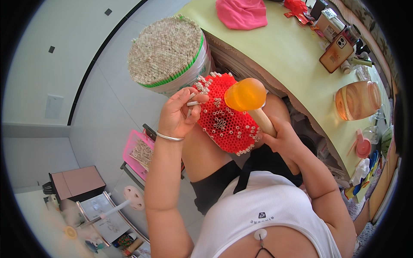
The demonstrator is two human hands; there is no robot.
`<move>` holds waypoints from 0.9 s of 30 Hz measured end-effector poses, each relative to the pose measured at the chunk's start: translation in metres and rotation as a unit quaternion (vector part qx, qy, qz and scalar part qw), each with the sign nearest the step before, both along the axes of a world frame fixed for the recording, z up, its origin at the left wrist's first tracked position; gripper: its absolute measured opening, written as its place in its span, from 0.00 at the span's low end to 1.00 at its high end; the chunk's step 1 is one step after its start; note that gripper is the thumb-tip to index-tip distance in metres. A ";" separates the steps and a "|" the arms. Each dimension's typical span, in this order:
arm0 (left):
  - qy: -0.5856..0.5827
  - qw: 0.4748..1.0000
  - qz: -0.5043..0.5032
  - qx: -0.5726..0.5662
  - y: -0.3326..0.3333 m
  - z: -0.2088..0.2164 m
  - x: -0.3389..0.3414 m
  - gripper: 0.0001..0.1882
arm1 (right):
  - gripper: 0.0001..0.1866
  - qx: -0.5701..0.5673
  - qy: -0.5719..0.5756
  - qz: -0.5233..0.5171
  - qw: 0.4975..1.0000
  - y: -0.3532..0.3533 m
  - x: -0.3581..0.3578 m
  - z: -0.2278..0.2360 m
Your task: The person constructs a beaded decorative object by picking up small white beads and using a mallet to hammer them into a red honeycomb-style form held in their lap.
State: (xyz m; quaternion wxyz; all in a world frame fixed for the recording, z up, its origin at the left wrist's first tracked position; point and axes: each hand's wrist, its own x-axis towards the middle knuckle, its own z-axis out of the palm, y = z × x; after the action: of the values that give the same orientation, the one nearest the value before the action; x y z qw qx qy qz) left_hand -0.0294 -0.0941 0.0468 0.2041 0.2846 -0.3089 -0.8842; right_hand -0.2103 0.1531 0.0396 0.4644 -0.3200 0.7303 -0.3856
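A bundle of red tubes [221,122], packed like a honeycomb, rests across my thighs. Short white hollow sticks [204,89] stand in some of its holes, mostly along the edges and around the middle. My left hand [180,112] is at the bundle's upper left edge, its bent fingers closed on a few loose white sticks [192,103]. In my right hand [284,136] is a mallet [244,95] with a translucent orange head, gripped by its pale handle. The mallet head is above the right part of the bundle and hides some of it.
A bucket [189,77] packed with pale sticks stands beyond the bundle, beside the pale-green table [279,47]. On the table are a pink cloth [241,13], a phone [336,53] and a jar of amber liquid [358,100]. A pink basket [133,157] of white sticks sits left.
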 end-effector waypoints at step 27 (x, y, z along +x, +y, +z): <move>-0.230 0.514 -0.107 -0.819 -0.015 -0.048 -0.038 0.03 | 0.13 -0.003 -0.017 -0.006 1.000 0.000 -0.001 0.000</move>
State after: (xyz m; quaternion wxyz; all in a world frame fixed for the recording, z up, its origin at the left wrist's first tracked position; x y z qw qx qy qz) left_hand -0.0671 -0.1091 -0.0007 0.1724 0.1495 -0.9607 -0.1580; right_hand -0.2112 0.1534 0.0398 0.4736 -0.3103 0.7232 -0.3956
